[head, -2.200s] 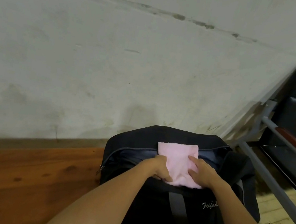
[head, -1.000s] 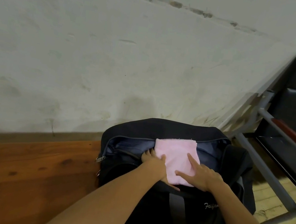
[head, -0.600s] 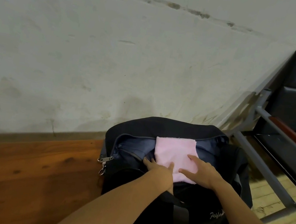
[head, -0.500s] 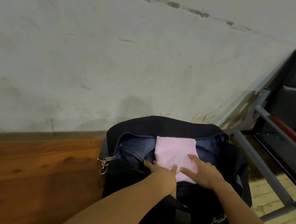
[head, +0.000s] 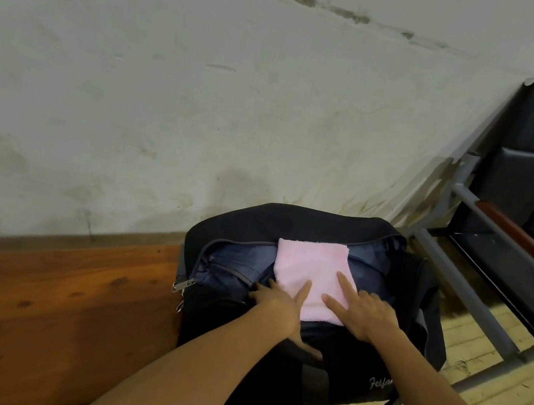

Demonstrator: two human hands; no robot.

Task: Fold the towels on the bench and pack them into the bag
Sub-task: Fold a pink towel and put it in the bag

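1. The folded pink towel (head: 312, 275) lies in the unzipped mouth of the black bag (head: 289, 226), on the dark blue lining, its far edge near the back zipper line. The bag stands at the end of the wooden bench (head: 35, 306), against the wall.
2. The left hand (head: 278, 303) has straight fingers, one lying on the towel's left edge and the others on the lining beside it; it grasps nothing. The right hand (head: 360, 311) lies flat on the towel's near right part, fingers spread and pressing, also gripping nothing.
3. The step in hand seems to be seating the towel down inside the bag. To do it well, press evenly with both palms so the fold stays square and no corner flips up.
4. Push towards the bottom and one side of the compartment, leaving room for further towels; no others show here, so how many remain cannot be told.
5. Keep the cloth clear of the zipper teeth, since a snagged edge would undo the fold or block closing.
6. The soft bag may sag under pressure, so steady its near rim while pressing.
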